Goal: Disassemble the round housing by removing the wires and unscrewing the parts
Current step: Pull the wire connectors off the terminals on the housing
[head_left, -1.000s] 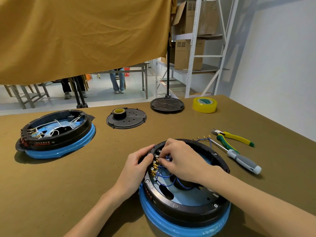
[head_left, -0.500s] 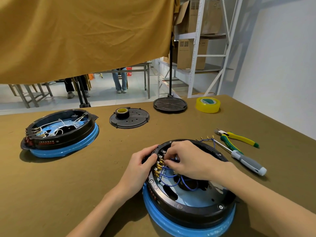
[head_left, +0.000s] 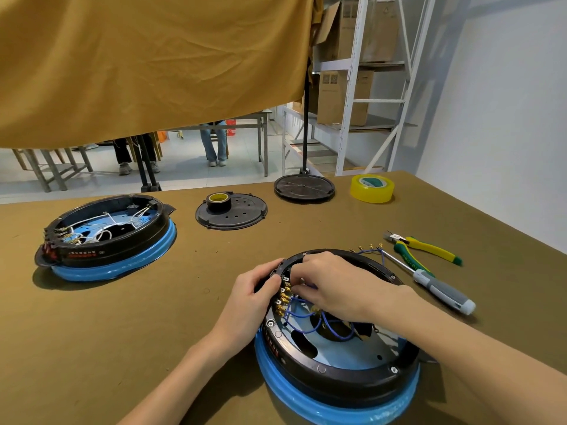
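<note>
Gripping the left rim of the near housing (head_left: 337,357), the left hand (head_left: 251,299) curls its fingers over the black edge beside a row of brass terminals (head_left: 283,299). The right hand (head_left: 334,286) reaches in from the right, its fingertips bunched together at the upper terminals, pinching at a connector there; the exact piece between the fingertips is hidden. Blue wires (head_left: 310,317) loop from the terminals across the pale blue floor of the housing, partly under the right wrist.

This housing is a black ring on a blue base, sitting at the near edge of the counter (head_left: 122,332), right of centre. A loose bunch of blue wires with brass ends (head_left: 369,250) lies just beyond its far right rim. Just right of that, a screwdriver (head_left: 429,280) with a grey handle lies slanted, its tip near the loose wires. Green and yellow pliers (head_left: 426,248) lie beside it, farther right.

At the far left stands a second housing (head_left: 107,237), black on blue, with white wires inside. Right of it lies a black perforated disc (head_left: 236,214), with a small roll of dark tape (head_left: 218,201) resting on it. Farther right sits a round black stand base (head_left: 303,187) with a pole rising from it, and a yellow tape roll (head_left: 372,188) beyond that.

A mustard cloth (head_left: 147,62) hangs across the far side. White shelving (head_left: 352,96) with cardboard boxes stands behind.
</note>
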Available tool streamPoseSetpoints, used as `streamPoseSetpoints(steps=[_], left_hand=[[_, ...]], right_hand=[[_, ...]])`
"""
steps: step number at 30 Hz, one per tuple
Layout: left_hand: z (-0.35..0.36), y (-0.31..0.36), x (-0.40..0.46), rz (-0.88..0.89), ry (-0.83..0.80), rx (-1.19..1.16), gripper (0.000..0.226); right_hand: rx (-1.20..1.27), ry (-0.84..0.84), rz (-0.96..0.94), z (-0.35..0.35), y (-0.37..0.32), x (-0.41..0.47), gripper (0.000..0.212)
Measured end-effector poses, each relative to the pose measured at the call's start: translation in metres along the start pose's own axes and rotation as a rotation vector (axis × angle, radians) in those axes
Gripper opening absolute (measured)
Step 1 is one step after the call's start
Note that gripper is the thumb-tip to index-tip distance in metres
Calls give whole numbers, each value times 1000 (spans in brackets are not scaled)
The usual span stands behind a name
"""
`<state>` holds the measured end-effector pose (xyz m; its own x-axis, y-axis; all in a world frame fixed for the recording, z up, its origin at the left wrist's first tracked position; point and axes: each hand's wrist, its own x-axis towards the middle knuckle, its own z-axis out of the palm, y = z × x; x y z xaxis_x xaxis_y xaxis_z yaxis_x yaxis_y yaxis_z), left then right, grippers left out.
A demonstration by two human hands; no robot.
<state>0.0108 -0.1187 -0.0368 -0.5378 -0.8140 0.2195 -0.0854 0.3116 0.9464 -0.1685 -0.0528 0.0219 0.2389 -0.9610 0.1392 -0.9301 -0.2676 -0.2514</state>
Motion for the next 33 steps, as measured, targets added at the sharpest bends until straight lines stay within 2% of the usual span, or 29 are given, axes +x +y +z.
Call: streamPoseSetpoints(steps=[3, 13, 17, 25, 27, 33], left_hand=[[1, -1, 0, 5, 3, 23, 31], [0, 2, 0, -34, 12, 27, 36], [0, 2, 0, -9, 14, 16, 47], [-3, -1, 3, -7, -3, 22, 41], [-4, -3, 4, -7, -14, 42, 36], [-6, -5, 7, -5, -31, 96, 42]], right_hand=[[-29, 4, 4, 2, -1, -1, 15], [31, 19, 59, 0, -3, -1, 16], [20, -9, 86, -2, -5, 3, 19], [138, 88, 183, 14, -10, 4, 17], [164, 80, 187, 13, -9, 4, 19], [199, 45, 143, 6, 1, 1, 16]])
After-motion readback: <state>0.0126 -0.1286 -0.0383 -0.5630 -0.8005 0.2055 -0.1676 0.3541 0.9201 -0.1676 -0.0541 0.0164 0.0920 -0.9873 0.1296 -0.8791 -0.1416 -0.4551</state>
